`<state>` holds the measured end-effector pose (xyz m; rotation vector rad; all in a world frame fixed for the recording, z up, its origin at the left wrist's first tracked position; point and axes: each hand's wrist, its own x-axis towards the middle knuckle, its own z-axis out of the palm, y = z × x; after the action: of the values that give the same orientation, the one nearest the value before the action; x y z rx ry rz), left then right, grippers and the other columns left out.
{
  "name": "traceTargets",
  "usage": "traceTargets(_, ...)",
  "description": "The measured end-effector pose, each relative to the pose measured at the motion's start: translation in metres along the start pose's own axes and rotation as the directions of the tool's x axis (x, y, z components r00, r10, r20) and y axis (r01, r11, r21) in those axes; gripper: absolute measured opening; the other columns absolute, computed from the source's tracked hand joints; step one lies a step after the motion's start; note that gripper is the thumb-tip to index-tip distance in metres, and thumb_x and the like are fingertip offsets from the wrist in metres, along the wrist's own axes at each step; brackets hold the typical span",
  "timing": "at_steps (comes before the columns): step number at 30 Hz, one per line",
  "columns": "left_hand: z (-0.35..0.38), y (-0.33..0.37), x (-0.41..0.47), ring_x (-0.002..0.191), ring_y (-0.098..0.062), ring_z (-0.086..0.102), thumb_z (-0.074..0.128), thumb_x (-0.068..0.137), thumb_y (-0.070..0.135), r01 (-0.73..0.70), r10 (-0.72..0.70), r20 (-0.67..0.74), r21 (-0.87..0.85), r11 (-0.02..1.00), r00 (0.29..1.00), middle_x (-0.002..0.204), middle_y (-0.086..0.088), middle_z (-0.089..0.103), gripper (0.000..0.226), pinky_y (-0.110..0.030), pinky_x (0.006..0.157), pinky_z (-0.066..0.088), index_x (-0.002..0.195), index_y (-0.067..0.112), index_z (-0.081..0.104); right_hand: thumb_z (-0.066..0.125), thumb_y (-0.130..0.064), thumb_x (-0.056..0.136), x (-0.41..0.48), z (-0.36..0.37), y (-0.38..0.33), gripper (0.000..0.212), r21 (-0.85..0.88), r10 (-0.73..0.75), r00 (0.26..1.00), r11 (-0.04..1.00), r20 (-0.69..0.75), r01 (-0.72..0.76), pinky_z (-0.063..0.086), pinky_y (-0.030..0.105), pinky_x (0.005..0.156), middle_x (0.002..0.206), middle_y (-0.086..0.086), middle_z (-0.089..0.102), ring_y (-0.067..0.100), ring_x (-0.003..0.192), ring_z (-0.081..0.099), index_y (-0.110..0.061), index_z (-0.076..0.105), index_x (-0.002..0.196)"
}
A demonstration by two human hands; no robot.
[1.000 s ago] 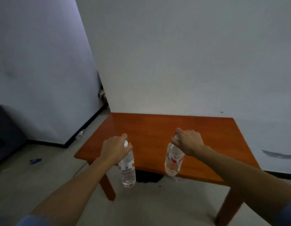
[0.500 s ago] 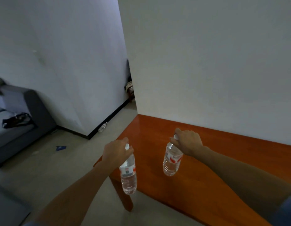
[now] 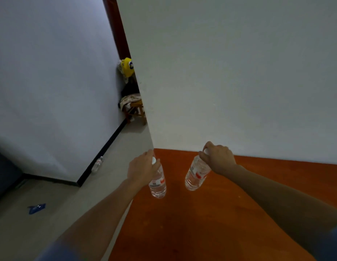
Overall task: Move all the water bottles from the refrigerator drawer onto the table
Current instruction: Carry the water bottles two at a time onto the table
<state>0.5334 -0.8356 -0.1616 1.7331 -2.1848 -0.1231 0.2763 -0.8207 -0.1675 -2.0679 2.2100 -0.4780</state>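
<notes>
A: Where are the bottles?
B: Two clear water bottles hang by their caps over the orange table (image 3: 229,223). The left bottle (image 3: 158,182) is near the table's 9 o'clock edge; the right bottle (image 3: 196,175) is at 3 o'clock from it.
A: And the hands?
B: The left hand (image 3: 142,169) is curled tight around its bottle's neck; the right hand (image 3: 218,158) pinches the other's cap. A white wall (image 3: 229,72) rises at 12 o'clock.

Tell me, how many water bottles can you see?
3. One hangs from the left hand over the table, one from the right hand, and one lies on the floor by the wall.
</notes>
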Motion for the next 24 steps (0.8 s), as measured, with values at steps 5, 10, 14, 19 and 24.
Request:
traceTargets(5, 0.030, -0.021, 0.077, 0.086, -0.018, 0.061, 0.049, 0.097, 0.038, -0.026, 0.031, 0.047, -0.098, 0.995, 0.998, 0.098, -0.002, 0.060, 0.025, -0.030, 0.077, 0.053, 0.106, 0.015, 0.052, 0.046, -0.047, 0.096, 0.070, 0.026, -0.007, 0.040, 0.064, 0.075, 0.997, 0.995, 0.017, -0.076, 0.058, 0.037, 0.066, 0.099, 0.010, 0.069, 0.027, 0.082, 0.067, -0.012, 0.056, 0.114)
traceTargets(10, 0.073, -0.031, 0.149, 0.085, -0.020, 0.059, 0.049, 0.097, 0.034, -0.059, 0.072, 0.106, -0.129, 0.990, 0.992, 0.100, -0.005, 0.056, 0.020, -0.034, 0.075, 0.054, 0.103, 0.015, 0.050, 0.046, -0.047, 0.096, 0.143, 0.072, -0.005, 0.040, 0.101, 0.065, 0.996, 0.992, 0.064, -0.071, 0.054, 0.033, 0.067, 0.100, 0.010, 0.069, 0.026, 0.084, 0.066, -0.013, 0.055, 0.116)
traceTargets(14, 0.106, -0.036, 0.195, 0.085, -0.020, 0.054, 0.049, 0.097, 0.033, -0.086, 0.106, 0.141, -0.141, 0.986, 0.984, 0.102, -0.006, 0.053, 0.023, -0.029, 0.073, 0.045, 0.107, 0.012, 0.051, 0.046, -0.048, 0.096, 0.185, 0.102, -0.004, 0.040, 0.070, 0.039, 0.995, 0.997, 0.096, -0.046, 0.050, 0.031, 0.068, 0.103, 0.008, 0.069, 0.025, 0.086, 0.065, -0.014, 0.053, 0.115)
traceTargets(19, 0.138, -0.042, 0.235, 0.093, -0.022, 0.055, 0.047, 0.098, 0.036, -0.083, 0.113, 0.195, -0.157, 0.984, 0.974, 0.108, -0.008, 0.052, 0.027, -0.028, 0.075, 0.043, 0.111, 0.013, 0.051, 0.046, -0.049, 0.096, 0.224, 0.122, 0.000, 0.039, 0.009, 0.004, 0.989, 1.000, 0.150, -0.005, 0.045, 0.030, 0.068, 0.104, 0.008, 0.068, 0.024, 0.088, 0.064, -0.016, 0.053, 0.116)
traceTargets(24, 0.158, -0.045, 0.256, 0.096, -0.023, 0.056, 0.051, 0.097, 0.032, -0.131, 0.169, 0.204, -0.187, 0.974, 0.964, 0.111, -0.009, 0.051, 0.026, -0.025, 0.074, 0.041, 0.114, 0.013, 0.052, 0.051, -0.047, 0.094, 0.237, 0.130, 0.003, 0.039, 0.032, 0.012, 0.978, 0.999, 0.207, -0.019, 0.049, 0.034, 0.078, 0.116, 0.007, 0.063, 0.025, 0.094, 0.062, -0.018, 0.052, 0.121)
